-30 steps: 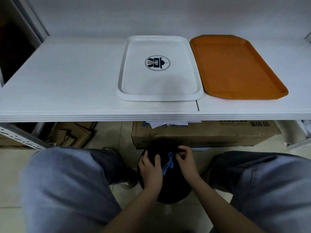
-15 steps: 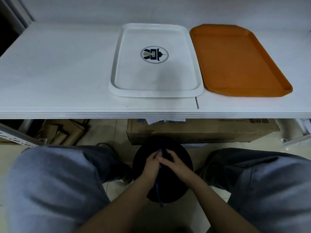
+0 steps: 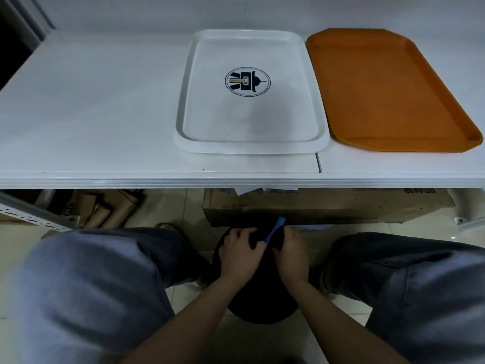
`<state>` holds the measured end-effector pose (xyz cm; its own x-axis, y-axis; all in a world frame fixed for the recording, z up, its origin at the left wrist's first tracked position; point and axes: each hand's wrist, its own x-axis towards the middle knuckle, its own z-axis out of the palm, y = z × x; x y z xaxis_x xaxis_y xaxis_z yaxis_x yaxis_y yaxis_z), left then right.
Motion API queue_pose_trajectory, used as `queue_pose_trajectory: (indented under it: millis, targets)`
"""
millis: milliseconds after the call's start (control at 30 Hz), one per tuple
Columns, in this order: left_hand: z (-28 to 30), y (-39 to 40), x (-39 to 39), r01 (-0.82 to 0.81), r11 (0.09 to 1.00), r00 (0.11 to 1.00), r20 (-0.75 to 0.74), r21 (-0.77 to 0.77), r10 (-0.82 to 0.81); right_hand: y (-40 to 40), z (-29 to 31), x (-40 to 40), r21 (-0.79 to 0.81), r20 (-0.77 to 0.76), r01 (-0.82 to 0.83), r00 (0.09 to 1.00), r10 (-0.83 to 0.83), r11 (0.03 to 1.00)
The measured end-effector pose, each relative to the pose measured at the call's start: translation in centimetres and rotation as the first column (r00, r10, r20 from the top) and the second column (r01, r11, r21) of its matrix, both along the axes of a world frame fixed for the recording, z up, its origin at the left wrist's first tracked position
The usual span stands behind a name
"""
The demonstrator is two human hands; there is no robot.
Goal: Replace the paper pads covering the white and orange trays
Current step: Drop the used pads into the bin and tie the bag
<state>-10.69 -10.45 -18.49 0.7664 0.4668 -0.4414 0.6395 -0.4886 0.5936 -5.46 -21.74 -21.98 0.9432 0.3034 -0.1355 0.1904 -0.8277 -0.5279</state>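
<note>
Sitting side by side on the white shelf, the white tray and the orange tray are seen bare, with no paper pad on either. Below, between the knees, a dark bag is worked at its top by both hands. The left hand is curled on the dark material beside a blue tie, and the right hand is curled on the bag's mouth close to it; which fingers pinch the tie cannot be told. Some white paper is glimpsed under the shelf edge, above a cardboard box. Paper pads are judged light, limp and easily creased or torn, so each would best be taken by two corners and laid flat. The trays look stiff and smooth, and are best held by the rim.
</note>
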Motion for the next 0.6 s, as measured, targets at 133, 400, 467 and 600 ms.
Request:
queue_pose_trajectory:
  millis: [133,400,467,600]
  targets:
    - [-0.7,-0.6,-2.4,0.287,0.933,0.951,-0.185,0.217,-0.249,-0.5,0.6,-0.3,-0.13,0.185,0.038,0.983,-0.013,0.991]
    - [-3.3,-1.9,-1.1,-0.057,0.971,0.973,-0.229,-0.234,0.002,-1.3,1.3,-1.6,0.061,-0.122,0.113,0.987,-0.105,0.992]
    - [-3.7,-2.2,-1.0,-0.173,0.902,0.973,-0.212,-0.395,0.094,-1.0,0.5,-2.3,0.135,-0.265,0.175,0.955,-0.135,0.975]
    - [-4.0,-2.9,-1.9,-0.272,0.788,0.962,-0.151,-0.552,0.227,-0.6,-1.3,-3.9,0.176,-0.492,0.162,0.869,-0.056,0.971]
